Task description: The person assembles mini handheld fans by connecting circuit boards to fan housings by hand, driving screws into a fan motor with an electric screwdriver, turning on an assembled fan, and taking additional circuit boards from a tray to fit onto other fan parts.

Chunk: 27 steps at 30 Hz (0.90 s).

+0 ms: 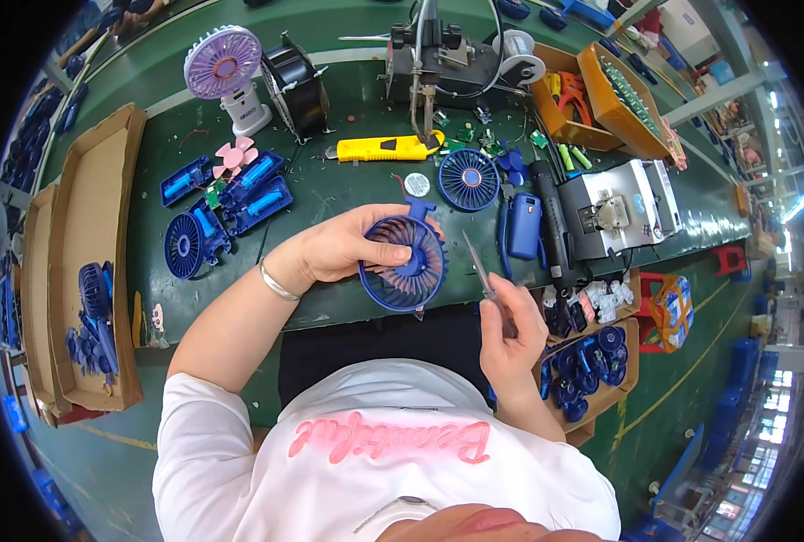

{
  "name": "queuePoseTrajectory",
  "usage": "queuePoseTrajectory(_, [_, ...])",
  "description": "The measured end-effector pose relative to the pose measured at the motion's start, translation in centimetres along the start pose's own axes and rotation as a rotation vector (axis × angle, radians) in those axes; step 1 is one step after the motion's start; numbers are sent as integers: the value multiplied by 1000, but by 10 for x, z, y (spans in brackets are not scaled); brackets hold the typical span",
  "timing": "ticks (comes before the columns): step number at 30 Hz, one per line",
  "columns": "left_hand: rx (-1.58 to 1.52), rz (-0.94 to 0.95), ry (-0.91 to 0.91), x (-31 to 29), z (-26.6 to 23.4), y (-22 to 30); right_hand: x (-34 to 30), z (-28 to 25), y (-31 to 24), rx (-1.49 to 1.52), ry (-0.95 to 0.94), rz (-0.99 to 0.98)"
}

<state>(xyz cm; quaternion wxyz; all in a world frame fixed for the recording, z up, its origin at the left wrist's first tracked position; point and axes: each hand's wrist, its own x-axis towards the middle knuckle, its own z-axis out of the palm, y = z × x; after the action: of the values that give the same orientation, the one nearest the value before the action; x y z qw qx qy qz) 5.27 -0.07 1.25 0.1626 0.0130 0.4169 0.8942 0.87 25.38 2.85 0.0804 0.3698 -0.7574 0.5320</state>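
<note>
Left hand: the left hand [352, 242] gripped a blue fan head [417, 266], thumb laid across its ribbed face, the other fingers mostly hidden behind it.
Right hand: the right hand [517, 336] pinched a slim pointed tool [479, 271] by its handle, the metal tip aimed up and away from the body.
Fan position: it hung above the near edge of the green bench [329, 194], in front of the torso, with its short neck toward the far side.
Tip to fan: the two stood apart, a narrow gap of green between them.
Left room: a strip of bench top separated the left hand from the blue casings [266, 203] and the opened blue fan [185, 244].
Far side: a yellow cutter [384, 150] lay crosswise beyond the fan head, a small white disc [417, 184] and a round blue grille [469, 180] nearer.
Right room: tighter; a blue handle casing [524, 226], a black rod-shaped tool [555, 221] and a silver machine [605, 212] stood side by side.
Outer edges: a long cardboard tray [90, 181] flanked the left end; a carton of blue parts [630, 352] sat beyond the near edge, right of the right hand.
</note>
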Motion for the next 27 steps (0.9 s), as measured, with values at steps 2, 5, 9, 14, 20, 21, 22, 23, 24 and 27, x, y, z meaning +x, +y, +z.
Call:
queuePoseTrajectory(2, [14,7,-6,1,1,0,5,2,-1,-35,-13,-33])
queuePoseTrajectory(5, [42,-7,-21,0,2,2,9,6,0,-30,-21,-28])
queuePoseTrajectory(9, [86,-26,-51,-1,1,1,12,9,-1,-26,-35,-33])
queuePoseTrajectory(14, [99,-36,-41,-3,2,2,15,7,-2,-73,-84,4])
queuePoseTrajectory(20, [248,-36,-30,-2,1,2,29,-10,-4,-245,-121,-96])
queuePoseTrajectory(21, [370,-47,-2,-2,0,1,32,-14,-7,-289,-143,-108])
queuePoseTrajectory(22, [493,-60,27,-2,-2,0,34,-16,-8,-290,-146,-103])
queuePoseTrajectory(23, [489,-64,27,-2,-3,0,36,-17,-9,-238,-210,-53])
queuePoseTrajectory(24, [547,-91,-33,-2,-4,0,39,-19,-10,-187,-273,-4])
queuePoseTrajectory(27, [573,-138,-120,-3,-6,0,42,-22,-10,-84,-387,100])
